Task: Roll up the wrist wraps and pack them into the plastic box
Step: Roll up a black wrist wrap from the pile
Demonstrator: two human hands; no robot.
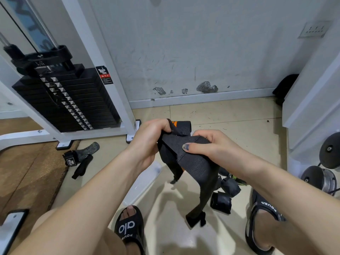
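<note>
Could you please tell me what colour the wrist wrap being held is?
The wrist wrap is black with an orange stripe, seen best in the head view.

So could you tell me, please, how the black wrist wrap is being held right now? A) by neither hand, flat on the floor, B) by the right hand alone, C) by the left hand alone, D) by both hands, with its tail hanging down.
D: the left hand and the right hand both grip the wrist wrap at its top, and its loose tail hangs toward the floor.
</note>
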